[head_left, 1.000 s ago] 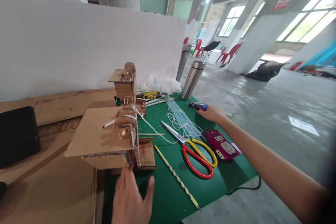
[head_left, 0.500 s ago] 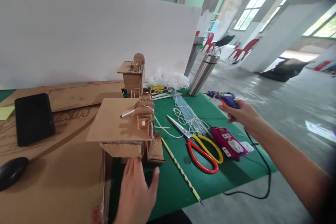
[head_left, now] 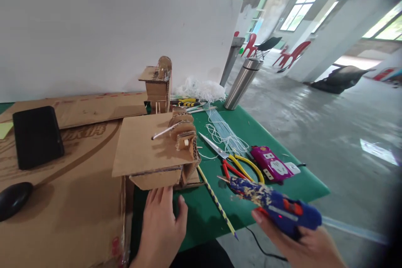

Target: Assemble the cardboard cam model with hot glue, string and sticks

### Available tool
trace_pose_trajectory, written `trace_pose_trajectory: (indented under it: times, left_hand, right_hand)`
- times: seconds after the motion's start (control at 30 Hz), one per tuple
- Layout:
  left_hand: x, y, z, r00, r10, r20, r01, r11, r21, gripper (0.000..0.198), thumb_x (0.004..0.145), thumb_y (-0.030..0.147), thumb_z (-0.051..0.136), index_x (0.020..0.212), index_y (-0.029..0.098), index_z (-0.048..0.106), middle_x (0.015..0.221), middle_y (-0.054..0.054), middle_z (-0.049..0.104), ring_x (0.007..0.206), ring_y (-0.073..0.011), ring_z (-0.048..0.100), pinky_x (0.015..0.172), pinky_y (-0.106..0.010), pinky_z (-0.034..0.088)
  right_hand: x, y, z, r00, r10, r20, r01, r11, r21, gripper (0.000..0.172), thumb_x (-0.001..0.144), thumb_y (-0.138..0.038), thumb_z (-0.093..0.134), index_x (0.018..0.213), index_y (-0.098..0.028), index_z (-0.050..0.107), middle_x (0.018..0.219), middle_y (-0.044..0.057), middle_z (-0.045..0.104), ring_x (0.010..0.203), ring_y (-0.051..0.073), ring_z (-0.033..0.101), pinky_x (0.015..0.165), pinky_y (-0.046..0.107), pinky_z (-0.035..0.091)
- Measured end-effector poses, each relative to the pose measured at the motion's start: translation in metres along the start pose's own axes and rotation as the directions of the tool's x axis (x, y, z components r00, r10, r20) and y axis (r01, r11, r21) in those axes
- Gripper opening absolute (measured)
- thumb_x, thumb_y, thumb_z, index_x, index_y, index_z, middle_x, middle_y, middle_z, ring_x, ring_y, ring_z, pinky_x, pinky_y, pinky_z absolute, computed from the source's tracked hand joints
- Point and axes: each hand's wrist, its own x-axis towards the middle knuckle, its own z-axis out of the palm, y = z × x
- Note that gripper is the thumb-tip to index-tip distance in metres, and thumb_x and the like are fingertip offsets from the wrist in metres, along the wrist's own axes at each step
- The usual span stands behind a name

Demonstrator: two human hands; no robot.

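My right hand (head_left: 301,245) is closed round a blue glue gun (head_left: 276,207), held low at the near right with its nozzle pointing left toward the scissors. My left hand (head_left: 161,228) lies flat with fingers apart on the green mat (head_left: 207,213), its fingertips touching the underside of a cardboard model (head_left: 157,150) with a flat deck, a small winch and a white stick. A second cardboard tower (head_left: 158,83) stands behind it. A striped pencil (head_left: 216,203) lies between my hands.
Red and yellow scissors (head_left: 235,165), a purple power strip (head_left: 271,163), white string (head_left: 228,142) and a steel flask (head_left: 241,83) sit on the mat. Cardboard sheets (head_left: 63,201), a black box (head_left: 36,136) and a black mouse (head_left: 12,199) lie left. A white board (head_left: 109,29) backs the table.
My right hand picked the glue gun up from the far side of the mat and brought it near, low and right. The left hand stayed by the cardboard model.
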Motion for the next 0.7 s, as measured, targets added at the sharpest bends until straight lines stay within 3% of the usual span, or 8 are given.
trace_pose_trajectory:
  times: [0.07,0.13,0.27,0.37,0.53,0.7]
  left_hand:
    - [0.000,0.000,0.001,1.000,0.000,0.001,0.000,1.000,-0.004,0.015,0.087,0.019,0.046,0.098,0.020,0.056,0.083,-0.009,0.072,0.075,-0.0272,0.070,0.067,-0.041,0.057]
    - [0.000,-0.001,0.001,1.000,-0.003,0.004,0.003,1.000,-0.008,0.014,0.087,0.020,0.048,0.098,0.019,0.057,0.083,-0.009,0.072,0.076,-0.0282,0.070,0.068,-0.042,0.057]
    - [0.000,-0.002,0.001,1.000,-0.020,0.007,0.020,0.999,-0.025,0.013,0.087,0.020,0.048,0.097,0.019,0.057,0.083,-0.010,0.072,0.077,-0.0293,0.071,0.068,-0.043,0.056]
    - [0.001,-0.002,-0.003,0.999,-0.051,0.006,0.051,0.997,-0.061,0.015,0.087,0.014,0.041,0.089,0.022,0.055,0.075,-0.007,0.070,0.070,-0.0257,0.070,0.061,-0.038,0.055]
    - [0.005,-0.002,-0.009,0.996,-0.092,0.020,0.093,0.989,-0.116,0.019,0.088,0.012,0.039,0.088,0.023,0.055,0.074,-0.004,0.070,0.066,-0.0219,0.070,0.057,-0.033,0.054]
    - [0.005,-0.002,-0.008,0.994,-0.101,0.033,0.105,0.987,-0.121,0.020,0.087,0.013,0.039,0.085,0.023,0.056,0.072,-0.004,0.071,0.066,-0.0228,0.070,0.057,-0.034,0.053]
  right_hand:
    - [-0.011,0.004,0.015,0.997,-0.064,-0.045,0.063,0.998,-0.027,0.034,0.071,-0.061,0.071,0.090,-0.032,0.067,0.089,0.006,0.074,0.082,0.035,0.071,0.071,0.046,0.062]
    - [-0.017,0.002,0.028,0.974,-0.225,-0.020,0.224,0.974,-0.048,0.025,0.079,-0.056,0.065,0.084,-0.031,0.065,0.086,0.006,0.070,0.075,0.031,0.068,0.063,0.041,0.059]
    - [-0.015,-0.010,0.041,0.834,-0.522,0.178,0.533,0.846,-0.016,0.024,0.094,-0.042,0.049,0.083,-0.023,0.057,0.080,0.006,0.061,0.066,0.019,0.060,0.059,0.030,0.049]
    - [-0.009,-0.018,0.040,0.738,-0.588,0.331,0.635,0.771,-0.047,0.018,0.095,-0.038,0.049,0.086,-0.022,0.053,0.082,0.005,0.062,0.070,0.018,0.060,0.061,0.027,0.047]
    - [0.000,-0.036,0.038,0.601,-0.680,0.420,0.798,0.539,-0.271,0.010,0.094,-0.029,0.050,0.087,-0.023,0.046,0.080,0.005,0.062,0.066,0.019,0.059,0.056,0.028,0.044]
    - [0.007,-0.040,0.047,0.538,-0.704,0.462,0.838,0.389,-0.382,0.009,0.095,-0.026,0.046,0.087,-0.023,0.045,0.074,0.004,0.060,0.063,0.020,0.057,0.057,0.031,0.043]
